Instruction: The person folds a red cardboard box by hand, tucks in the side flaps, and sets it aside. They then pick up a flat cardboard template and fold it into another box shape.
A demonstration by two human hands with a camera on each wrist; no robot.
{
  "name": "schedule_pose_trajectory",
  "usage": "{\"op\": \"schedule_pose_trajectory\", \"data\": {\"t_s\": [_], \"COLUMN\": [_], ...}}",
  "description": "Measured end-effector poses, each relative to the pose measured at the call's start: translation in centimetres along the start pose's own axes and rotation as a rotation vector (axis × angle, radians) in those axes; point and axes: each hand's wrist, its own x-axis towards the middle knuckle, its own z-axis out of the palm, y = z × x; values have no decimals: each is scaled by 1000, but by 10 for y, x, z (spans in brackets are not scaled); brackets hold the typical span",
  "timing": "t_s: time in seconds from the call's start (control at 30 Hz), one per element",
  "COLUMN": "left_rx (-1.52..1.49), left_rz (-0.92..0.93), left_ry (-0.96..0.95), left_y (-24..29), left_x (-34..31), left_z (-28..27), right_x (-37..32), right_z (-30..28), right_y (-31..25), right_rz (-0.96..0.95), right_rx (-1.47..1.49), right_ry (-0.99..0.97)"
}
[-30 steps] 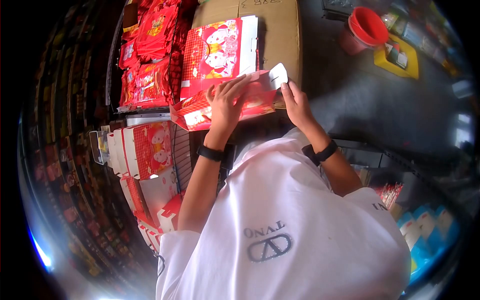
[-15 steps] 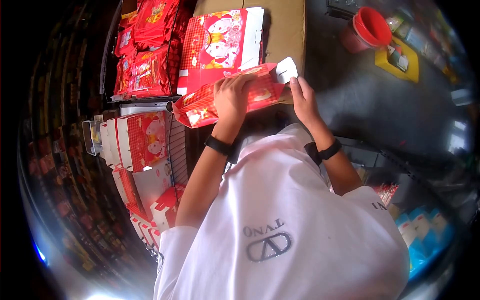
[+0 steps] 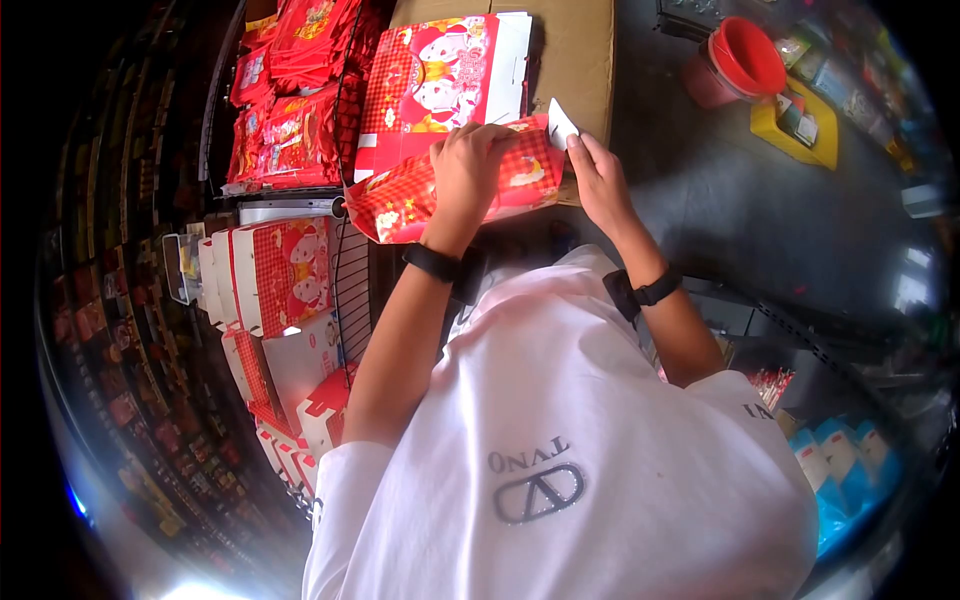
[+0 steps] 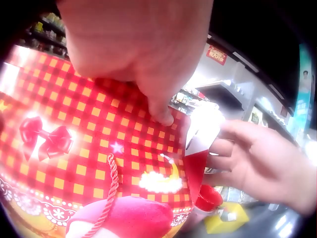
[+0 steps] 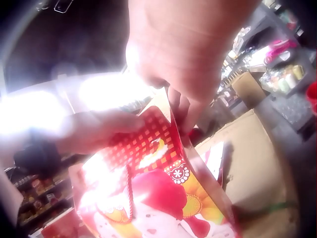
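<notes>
A red checked cardboard gift box point(image 3: 527, 182) hangs in front of the torso, held by both hands. My left hand point(image 3: 466, 175) grips its upper edge, the thumb point(image 4: 161, 113) lying on the checked panel in the left wrist view. At the box's right end, a white end flap point(image 3: 560, 124) sticks up, narrow and tilted. My right hand point(image 3: 602, 185) pinches this flap, thumb against it. The right wrist view shows the box's printed side point(image 5: 163, 193) with a twisted-cord pattern; glare washes out part of it.
Behind the box, a flat red printed carton point(image 3: 440, 80) lies on a large brown cardboard box point(image 3: 570, 60). Red packets point(image 3: 300, 130) fill a wire rack at left, above formed gift boxes point(image 3: 290, 275). Red buckets point(image 3: 745, 60) and a yellow basket point(image 3: 785, 140) stand right on the floor.
The white flap has turned from lying broad to the camera to standing nearly edge-on. The box first shifted right, then its checked side rolled more into view; both hands kept their hold.
</notes>
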Motion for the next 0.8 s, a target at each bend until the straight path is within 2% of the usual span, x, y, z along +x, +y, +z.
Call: {"op": "schedule_pose_trajectory", "data": {"t_s": [0.07,0.27,0.47,0.57,0.67,0.8], "left_rx": [-24,7,13,32,47,53], "left_rz": [-1,37,33,51,73,83], "left_ry": [2,28,52,63,64,49], "left_y": [-1,-6,-9,-8,-7,-4], "left_x": [3,-5,-21,-25,-29,-29], "left_z": [0,2,1,0,1,0], "right_x": [4,1,-13,-17,-21,-22], "right_z": [-2,1,6,2,-3,-6], "right_y": [3,2,3,24,16,22], "right_rz": [46,-11,-49,-12,47,25], "right_rx": [-40,-58,-29,51,39,29], "right_ry": [-40,-53,16,9,17,18]}}
